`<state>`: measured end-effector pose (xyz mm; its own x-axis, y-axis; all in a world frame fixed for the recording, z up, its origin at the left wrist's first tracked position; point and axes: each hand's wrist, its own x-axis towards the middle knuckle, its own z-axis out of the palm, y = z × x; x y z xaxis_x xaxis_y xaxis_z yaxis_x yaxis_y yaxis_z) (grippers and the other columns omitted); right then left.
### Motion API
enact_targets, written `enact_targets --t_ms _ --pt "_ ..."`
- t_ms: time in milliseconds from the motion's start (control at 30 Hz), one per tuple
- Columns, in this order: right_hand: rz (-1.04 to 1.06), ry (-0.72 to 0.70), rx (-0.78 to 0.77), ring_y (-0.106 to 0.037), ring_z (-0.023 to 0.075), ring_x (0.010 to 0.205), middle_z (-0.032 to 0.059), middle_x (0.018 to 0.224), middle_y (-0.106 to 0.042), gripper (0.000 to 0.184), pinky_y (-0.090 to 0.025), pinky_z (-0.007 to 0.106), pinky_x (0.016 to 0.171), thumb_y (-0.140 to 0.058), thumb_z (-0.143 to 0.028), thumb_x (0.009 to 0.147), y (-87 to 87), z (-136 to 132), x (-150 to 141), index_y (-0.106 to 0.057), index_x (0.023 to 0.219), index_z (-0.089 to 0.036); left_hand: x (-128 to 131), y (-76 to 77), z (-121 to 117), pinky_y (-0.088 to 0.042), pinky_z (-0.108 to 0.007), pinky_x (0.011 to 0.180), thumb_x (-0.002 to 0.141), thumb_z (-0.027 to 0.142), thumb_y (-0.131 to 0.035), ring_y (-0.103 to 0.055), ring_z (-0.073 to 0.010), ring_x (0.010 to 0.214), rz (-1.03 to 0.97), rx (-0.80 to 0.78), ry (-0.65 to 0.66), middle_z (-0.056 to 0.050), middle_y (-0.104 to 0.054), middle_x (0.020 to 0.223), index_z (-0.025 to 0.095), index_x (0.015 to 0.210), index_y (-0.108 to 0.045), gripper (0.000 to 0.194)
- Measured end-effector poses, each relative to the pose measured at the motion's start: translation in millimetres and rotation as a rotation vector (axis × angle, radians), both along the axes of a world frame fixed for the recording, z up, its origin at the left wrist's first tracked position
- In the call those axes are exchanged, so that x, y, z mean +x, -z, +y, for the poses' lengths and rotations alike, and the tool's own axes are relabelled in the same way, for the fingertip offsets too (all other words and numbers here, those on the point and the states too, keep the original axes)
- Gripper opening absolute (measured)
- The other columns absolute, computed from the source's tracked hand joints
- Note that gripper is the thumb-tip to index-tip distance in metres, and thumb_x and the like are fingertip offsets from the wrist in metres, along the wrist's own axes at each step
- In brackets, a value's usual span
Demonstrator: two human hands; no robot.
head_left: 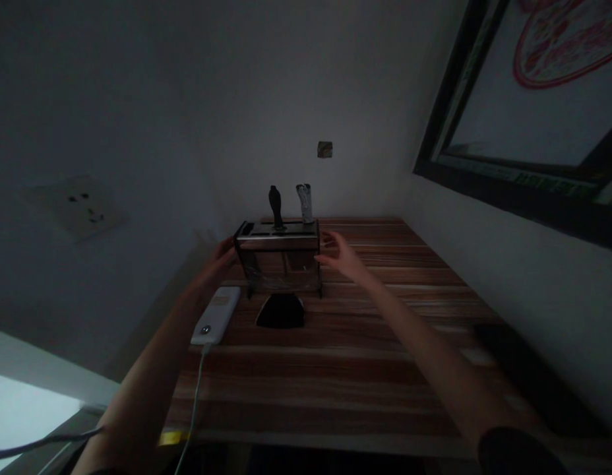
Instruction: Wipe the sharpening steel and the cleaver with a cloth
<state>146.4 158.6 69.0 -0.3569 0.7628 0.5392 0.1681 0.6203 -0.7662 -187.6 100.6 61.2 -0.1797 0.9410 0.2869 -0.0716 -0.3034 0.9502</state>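
Observation:
A clear-sided knife rack (280, 258) with a metal top stands at the back of the wooden table (365, 343). Two handles stick up from it, one black (275, 206) and one silvery (305, 202). My left hand (221, 258) rests against the rack's left side, fingers curled toward it. My right hand (341, 256) is beside the rack's right edge, fingers spread and open, just touching or nearly so. The room is dim.
A white power strip (215, 315) with a cable lies left of the rack. A small dark rounded object (280, 311) sits in front of it. A wall socket (82, 206) is on the left wall, a framed picture (528, 112) on the right.

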Motion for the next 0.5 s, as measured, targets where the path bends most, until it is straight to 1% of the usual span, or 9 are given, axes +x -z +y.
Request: enact_targets --t_ms 67,133,233,333,433,500 --pt "0.0 -0.022 -0.016 -0.047 0.0243 0.115 0.0131 0.127 -0.048 0.075 -0.035 0.042 0.102 -0.075 -0.043 0.063 0.8 10.2 -3.8 -0.041 0.126 -0.019 -0.9 -3.4 2.8 -0.046 -0.027 0.085 0.061 0.039 -0.076 -0.05 -0.0239 0.115 0.005 -0.023 0.088 -0.004 -0.058 0.123 0.023 0.109 -0.059 0.054" --pt "0.025 -0.087 -0.075 -0.042 0.0251 0.121 0.0134 0.133 -0.043 0.08 -0.031 0.044 0.105 -0.075 -0.045 0.063 2.2 18.9 -7.3 -0.038 0.129 -0.019 -2.6 -5.4 7.1 -0.047 -0.026 0.083 0.06 0.037 -0.078 -0.053 -0.0237 0.111 0.013 -0.042 0.135 -0.005 -0.061 0.118 0.022 0.107 -0.062 0.052" --pt "0.082 -0.195 -0.172 -0.04 0.0253 0.125 0.0138 0.136 -0.042 0.085 -0.033 0.044 0.105 -0.074 -0.048 0.062 5.1 28.9 -12.5 -0.035 0.132 -0.019 -6.1 -4.6 15.7 -0.049 -0.026 0.077 0.062 0.034 -0.076 -0.059 -0.0227 0.102 0.015 -0.06 0.166 -0.004 -0.065 0.11 0.022 0.104 -0.064 0.046" --pt "0.107 -0.237 -0.205 -0.043 0.0235 0.123 0.0127 0.134 -0.045 0.084 -0.035 0.041 0.105 -0.073 -0.051 0.062 7.6 33.7 -16.2 -0.037 0.131 -0.019 -9.2 -1.5 23.9 -0.05 -0.026 0.073 0.063 0.034 -0.075 -0.061 -0.021 0.094 0.005 -0.063 0.166 -0.002 -0.068 0.1 0.023 0.099 -0.065 0.039" --pt "0.126 -0.265 -0.244 -0.045 0.0224 0.122 0.0127 0.134 -0.045 0.082 -0.035 0.04 0.105 -0.071 -0.052 0.064 8.5 34.2 -16.9 -0.038 0.13 -0.019 -10.2 0.5 28.2 -0.05 -0.026 0.072 0.056 0.037 -0.079 -0.062 -0.0216 0.091 0.001 -0.061 0.157 -0.003 -0.068 0.099 0.021 0.096 -0.065 0.045" --pt "0.129 -0.284 -0.273 -0.045 0.0225 0.122 0.013 0.135 -0.045 0.083 -0.036 0.04 0.105 -0.072 -0.051 0.062 8.1 33.8 -16.4 -0.038 0.13 -0.019 -9.4 0.5 29.2 -0.05 -0.026 0.071 0.052 0.038 -0.081 -0.062 -0.0223 0.09 0.008 -0.066 0.149 -0.005 -0.068 0.099 0.019 0.096 -0.065 0.051"
